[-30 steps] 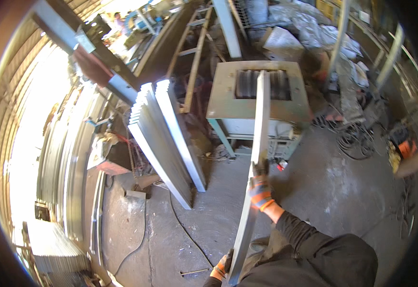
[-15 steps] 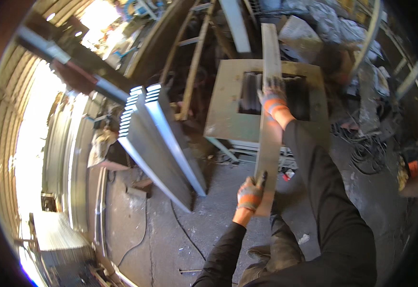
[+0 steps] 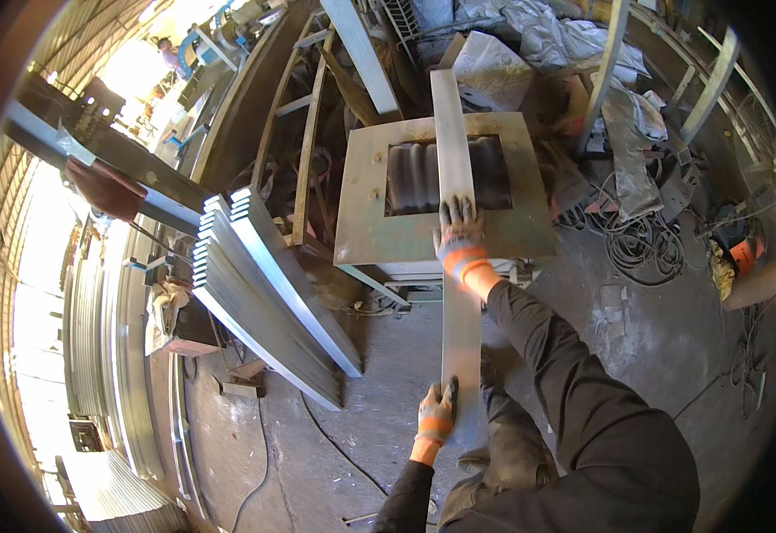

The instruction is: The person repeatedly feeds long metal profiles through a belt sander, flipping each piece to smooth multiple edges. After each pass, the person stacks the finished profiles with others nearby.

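A long, flat metal bar (image 3: 455, 133) lies across the dark rollers or brushes in the opening of a worn metal cabinet (image 3: 361, 222), its near end reaching back toward my legs. Close to that end, my left hand (image 3: 438, 414), in a grey and orange glove, grips the bar's left edge with the thumb on top. My gloved right hand (image 3: 462, 240) rests flat on the bar near the cabinet's front edge, fingers stretched forward.
To the left stand two leaning stacks of metal bars (image 3: 264, 306). Cables (image 3: 641, 249) lie coiled on the floor at right, and a thin cable (image 3: 344, 444) crosses the floor at left. Behind the cabinet are wooden rails (image 3: 310, 142) and crumpled sacks (image 3: 557, 44).
The bar has slid toward me over the cabinet. My right hand has come back from above the opening to its near side, still flat. The whole view has also shifted.
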Available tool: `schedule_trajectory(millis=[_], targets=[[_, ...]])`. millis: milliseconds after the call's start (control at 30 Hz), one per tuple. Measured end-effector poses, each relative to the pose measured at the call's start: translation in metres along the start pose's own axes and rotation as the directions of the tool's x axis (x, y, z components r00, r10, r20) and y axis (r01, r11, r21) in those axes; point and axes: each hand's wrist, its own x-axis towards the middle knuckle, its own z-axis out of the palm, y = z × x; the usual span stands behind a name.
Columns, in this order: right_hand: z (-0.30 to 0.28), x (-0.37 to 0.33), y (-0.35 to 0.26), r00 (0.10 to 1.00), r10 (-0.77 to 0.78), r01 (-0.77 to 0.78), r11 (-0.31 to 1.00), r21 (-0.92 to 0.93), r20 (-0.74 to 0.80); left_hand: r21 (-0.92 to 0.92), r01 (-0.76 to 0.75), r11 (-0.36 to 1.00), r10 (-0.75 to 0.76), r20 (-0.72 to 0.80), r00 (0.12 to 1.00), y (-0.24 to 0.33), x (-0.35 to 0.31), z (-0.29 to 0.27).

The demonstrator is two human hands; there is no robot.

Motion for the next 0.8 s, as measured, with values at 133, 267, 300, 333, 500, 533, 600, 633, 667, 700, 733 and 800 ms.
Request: schedule_trajectory(millis=[133, 267, 300, 333, 500, 533, 600, 633, 667, 700, 733, 800], targets=[[-0.036, -0.130, -0.029, 0.997, -0.030, 0.029, 1.000, 0.011, 0.072, -0.053, 0.232, 0.971, -0.231, 0.024, 0.973, -0.045, -0.127, -0.002], [-0.062, -0.263, -0.061, 0.997, -0.031, 0.024, 0.993, 0.116, 0.064, 0.030, 0.327, 0.944, -0.329, 0.041, 0.944, -0.099, -0.256, -0.006], [-0.069, -0.293, -0.066, 0.994, -0.046, 0.034, 0.992, 0.122, 0.097, 0.000, 0.281, 0.960, -0.281, 0.019, 0.960, -0.110, -0.284, -0.007], [-0.076, -0.319, -0.071, 0.994, -0.048, 0.034, 0.988, 0.150, 0.093, 0.019, 0.267, 0.964, -0.267, 0.009, 0.964, -0.120, -0.312, -0.008], [-0.121, -0.411, -0.093, 0.985, 0.005, -0.063, 0.939, 0.337, 0.171, 0.310, 0.322, 0.895, -0.309, -0.091, 0.947, -0.134, -0.410, -0.030], [-0.130, -0.415, -0.097, 0.952, 0.033, -0.151, 0.915, 0.373, 0.303, 0.390, 0.326, 0.861, -0.302, -0.124, 0.945, -0.131, -0.420, -0.034], [-0.141, -0.410, -0.108, 0.927, 0.071, -0.264, 0.822, 0.504, 0.370, 0.480, 0.331, 0.812, -0.274, -0.187, 0.943, -0.120, -0.427, -0.039], [-0.144, -0.400, -0.113, 0.918, 0.095, -0.299, 0.804, 0.514, 0.385, 0.523, 0.263, 0.810, -0.176, -0.211, 0.961, -0.113, -0.422, -0.040], [-0.144, -0.382, -0.114, 0.927, 0.129, -0.317, 0.772, 0.551, 0.353, 0.570, 0.238, 0.786, -0.127, -0.227, 0.965, -0.105, -0.413, -0.041], [-0.139, -0.360, -0.113, 0.924, 0.138, -0.311, 0.814, 0.490, 0.356, 0.530, 0.216, 0.820, -0.072, -0.279, 0.958, -0.096, -0.398, -0.039], [-0.132, -0.335, -0.115, 0.945, 0.159, -0.282, 0.838, 0.468, 0.285, 0.508, 0.196, 0.839, -0.021, -0.329, 0.944, -0.084, -0.378, -0.035], [-0.114, -0.273, -0.114, 0.943, 0.192, -0.298, 0.851, 0.432, 0.273, 0.446, 0.220, 0.867, -0.076, -0.319, 0.945, -0.059, -0.325, -0.033]])
